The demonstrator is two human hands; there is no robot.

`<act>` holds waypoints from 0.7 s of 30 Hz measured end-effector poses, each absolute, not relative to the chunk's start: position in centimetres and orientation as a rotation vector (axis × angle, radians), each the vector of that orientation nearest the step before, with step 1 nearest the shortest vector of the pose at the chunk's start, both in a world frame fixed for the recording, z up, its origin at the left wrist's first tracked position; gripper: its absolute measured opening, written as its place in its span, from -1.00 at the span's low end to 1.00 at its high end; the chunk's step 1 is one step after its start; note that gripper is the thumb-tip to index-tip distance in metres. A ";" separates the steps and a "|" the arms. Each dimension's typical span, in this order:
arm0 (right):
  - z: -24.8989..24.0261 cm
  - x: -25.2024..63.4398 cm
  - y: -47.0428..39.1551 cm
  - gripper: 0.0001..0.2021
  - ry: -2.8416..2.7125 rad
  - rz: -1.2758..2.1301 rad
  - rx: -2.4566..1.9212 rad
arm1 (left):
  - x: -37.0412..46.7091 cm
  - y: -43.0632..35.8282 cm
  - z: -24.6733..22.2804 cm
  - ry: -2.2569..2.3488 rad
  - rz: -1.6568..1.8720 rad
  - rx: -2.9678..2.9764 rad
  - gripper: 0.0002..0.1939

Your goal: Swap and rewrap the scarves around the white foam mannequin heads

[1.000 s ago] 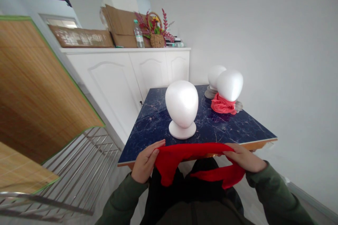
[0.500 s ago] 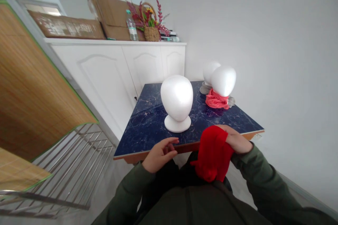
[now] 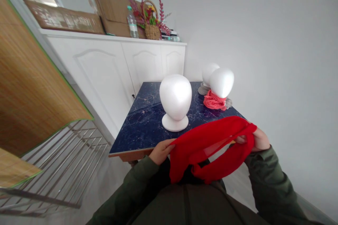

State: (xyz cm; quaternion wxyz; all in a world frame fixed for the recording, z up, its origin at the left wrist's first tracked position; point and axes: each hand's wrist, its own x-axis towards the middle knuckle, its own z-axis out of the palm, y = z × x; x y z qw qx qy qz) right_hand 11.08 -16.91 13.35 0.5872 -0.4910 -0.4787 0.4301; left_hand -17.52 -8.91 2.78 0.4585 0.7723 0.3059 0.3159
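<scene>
A red scarf (image 3: pixel 208 140) is stretched between my two hands in front of the table's near edge, hanging in a loose loop. My left hand (image 3: pixel 161 150) pinches its left end, the fingertips partly hidden by the cloth. On the right, my right hand (image 3: pixel 257 140) grips the other end, with fingers inside the loop. Just beyond the scarf, a bare white foam mannequin head (image 3: pixel 175 98) stands upright on its round base. Neither hand touches that head.
The blue marbled table (image 3: pixel 142 119) also carries two more foam heads at the back right; a coral scarf (image 3: pixel 214 100) lies around the nearer one's base. White cabinets (image 3: pixel 97 66) stand behind. A metal rack (image 3: pixel 76 161) with bamboo mats is at left.
My left hand has taken hold of the scarf's free side. The scarf, bunched in my right hand before, is now spread wide as my right hand moved outward to the right.
</scene>
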 end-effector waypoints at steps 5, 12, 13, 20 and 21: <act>11.6 13.6 -17.3 -0.69 -1.090 1.135 -1.157 | -20.6 -8.3 4.3 0.902 0.954 1.879 -0.62; 11.5 13.3 -17.2 -0.67 -1.116 1.158 -1.252 | -21.1 -8.0 5.3 0.995 0.976 1.541 -0.58; 11.4 13.2 -17.1 -0.68 -1.063 1.141 -1.230 | -21.2 -8.3 5.3 0.937 0.848 1.540 -0.56; 10.9 14.0 -16.6 -0.74 -0.802 1.082 -1.166 | -24.8 -11.1 4.7 0.647 0.330 1.653 -0.51; 11.0 14.3 -16.5 -0.73 -0.824 1.079 -1.170 | -25.9 -11.1 5.3 0.754 0.521 1.693 -0.51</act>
